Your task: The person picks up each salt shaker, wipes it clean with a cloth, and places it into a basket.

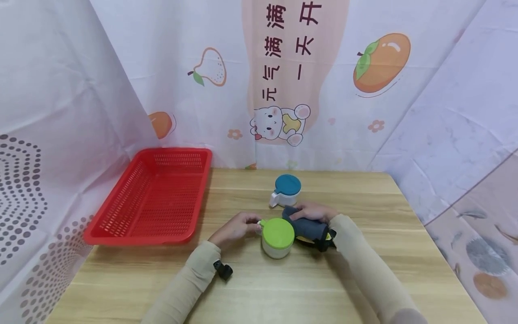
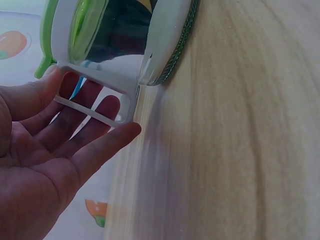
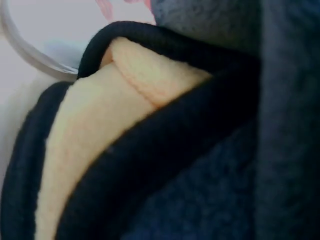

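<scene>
My left hand [image 1: 238, 228] holds the handle of a clear seasoning jar [image 1: 278, 234] with a green lid, in the middle of the table. In the left wrist view, fingers reach through the white handle [image 2: 95, 116] and the thumb lies by the lid's tab. My right hand [image 1: 314, 210] grips a folded dark grey cloth [image 1: 309, 228] just right of the jar. The cloth's pale yellow underside [image 3: 95, 110] and black edging fill the right wrist view, hiding the right fingers there. Whether cloth and jar touch, I cannot tell.
A second seasoning jar [image 1: 288, 185] with a blue lid stands behind the right hand, its white handle pointing left. A red plastic basket [image 1: 198, 198] sits at the left of the wooden table [image 1: 259, 292]. A printed curtain [image 1: 226, 135] hangs along the back edge.
</scene>
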`<action>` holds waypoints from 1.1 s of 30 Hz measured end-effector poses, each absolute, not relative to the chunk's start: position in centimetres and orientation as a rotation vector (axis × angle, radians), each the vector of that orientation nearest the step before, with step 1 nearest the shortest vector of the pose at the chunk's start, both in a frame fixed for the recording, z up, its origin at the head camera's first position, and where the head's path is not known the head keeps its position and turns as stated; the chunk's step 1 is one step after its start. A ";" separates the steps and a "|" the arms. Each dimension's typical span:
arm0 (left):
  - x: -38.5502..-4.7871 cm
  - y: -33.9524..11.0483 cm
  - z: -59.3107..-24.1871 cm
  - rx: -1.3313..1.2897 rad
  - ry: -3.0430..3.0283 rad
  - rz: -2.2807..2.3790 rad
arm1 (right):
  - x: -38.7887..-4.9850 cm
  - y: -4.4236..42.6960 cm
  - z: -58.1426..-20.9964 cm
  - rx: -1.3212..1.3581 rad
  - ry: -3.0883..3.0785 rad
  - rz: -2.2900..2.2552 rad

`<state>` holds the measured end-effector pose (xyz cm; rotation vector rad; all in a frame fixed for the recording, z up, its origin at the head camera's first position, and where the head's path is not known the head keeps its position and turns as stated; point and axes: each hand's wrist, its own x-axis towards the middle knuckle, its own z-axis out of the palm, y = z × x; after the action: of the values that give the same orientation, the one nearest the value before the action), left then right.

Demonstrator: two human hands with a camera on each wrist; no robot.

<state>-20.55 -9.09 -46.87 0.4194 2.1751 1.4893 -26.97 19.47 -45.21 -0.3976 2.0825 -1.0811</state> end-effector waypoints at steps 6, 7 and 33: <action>-20.5 -9.2 -47.0 0.429 2.204 1.481 | -28.3 18.0 -45.2 -0.496 2.078 -1.021; -20.5 -9.2 -47.0 0.437 2.216 1.477 | -28.5 17.7 -45.2 -0.516 2.082 -1.012; -20.5 -8.9 -46.9 0.450 2.232 1.475 | -29.7 14.9 -45.3 -0.545 2.208 -0.814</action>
<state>-20.55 -8.90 -46.92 0.4498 2.2320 1.4753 -29.65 14.90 -45.29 -0.5450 2.2082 -0.8143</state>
